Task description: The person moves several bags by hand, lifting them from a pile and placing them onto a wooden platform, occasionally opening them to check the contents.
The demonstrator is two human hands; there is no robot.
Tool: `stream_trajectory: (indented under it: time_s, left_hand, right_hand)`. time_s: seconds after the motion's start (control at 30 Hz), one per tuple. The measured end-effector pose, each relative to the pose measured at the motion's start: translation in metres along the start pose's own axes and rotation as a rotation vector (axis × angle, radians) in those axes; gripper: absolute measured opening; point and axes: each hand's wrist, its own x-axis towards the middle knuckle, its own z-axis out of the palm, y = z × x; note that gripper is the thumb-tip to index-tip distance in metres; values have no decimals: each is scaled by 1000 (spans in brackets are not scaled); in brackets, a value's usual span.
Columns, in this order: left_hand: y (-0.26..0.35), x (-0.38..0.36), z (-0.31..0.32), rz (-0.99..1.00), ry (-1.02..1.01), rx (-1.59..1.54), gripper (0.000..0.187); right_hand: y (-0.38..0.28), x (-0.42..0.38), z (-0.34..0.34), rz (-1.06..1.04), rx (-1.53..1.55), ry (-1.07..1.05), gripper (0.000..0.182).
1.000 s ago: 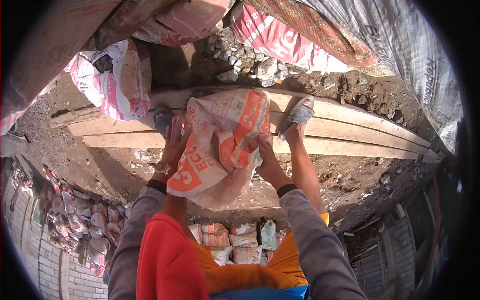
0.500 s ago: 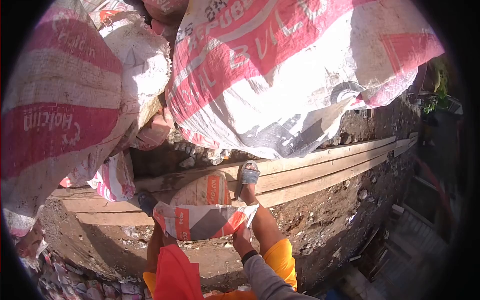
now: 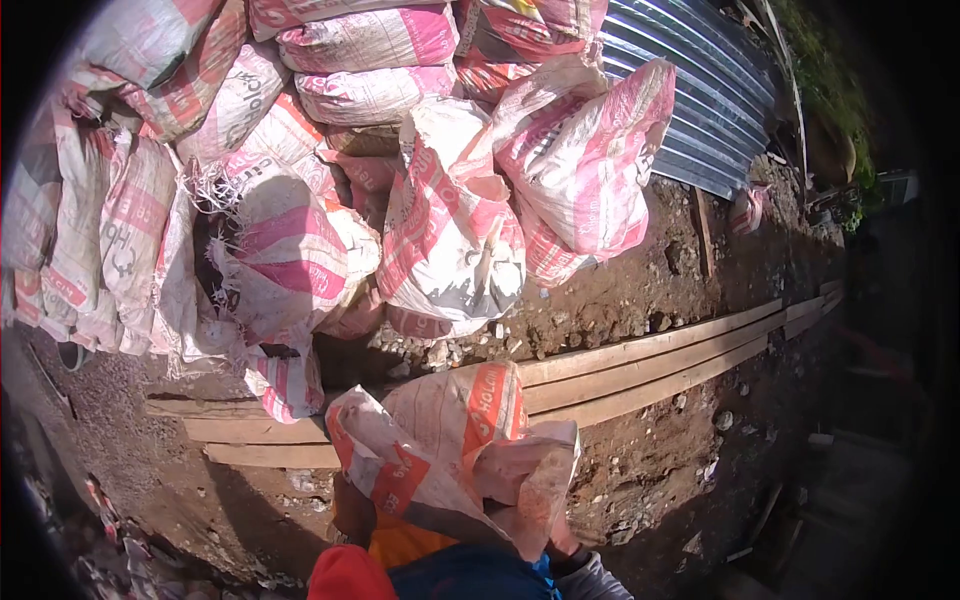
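A white woven sack (image 3: 410, 475) with orange panels hangs in front of my body, its mouth spread wide and the pale inside showing. My right hand (image 3: 562, 540) grips its near right edge, partly covered by the fabric. On the opposite side my left hand (image 3: 352, 512) holds the left edge, in shadow and mostly hidden behind the sack. Directly beyond the mouth bulges a rounded sack marked Holcim (image 3: 440, 405) with an orange band, overlapping the spread one in this view.
Wooden planks (image 3: 660, 365) run across the stony soil. Beyond them stand upright sacks (image 3: 450, 230), one with its top open, and a stacked pile of filled sacks (image 3: 370, 40). Corrugated metal sheets (image 3: 700, 100) lie at the back right. A striped sack (image 3: 285, 385) rests by the planks.
My view has lifted, bringing the sack pile and metal sheets into sight. The large sack close overhead now stands farther off. The held sack has gone from flat to spread wide.
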Motion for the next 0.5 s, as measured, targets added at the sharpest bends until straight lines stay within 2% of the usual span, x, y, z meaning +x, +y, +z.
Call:
stream_trajectory:
  time_s: [0.07,0.1,0.2,0.23,0.27,0.33,0.5]
  left_hand:
    - [64,-12,5,113,7,36,35]
    - [96,-11,7,150,-8,-45,35]
    - [198,4,14,147,-164,-645,42]
    - [236,11,26,222,-43,-511,45]
    - [270,21,36,251,-59,-503,45]
    - [320,49,52,607,-72,128,50]
    - [359,162,88,634,-77,24,48]
  right_hand:
    - [-44,-13,-16,-54,63,-28,30]
    - [-64,-15,-23,-106,95,-35,32]
    - [-115,-5,-31,-290,172,-21,36]
    - [-132,2,-33,-357,193,-9,38]
    - [-148,11,-35,-426,213,0,40]
    - [-175,35,-36,-540,235,43,43]
    - [-228,143,-22,-735,204,207,51]
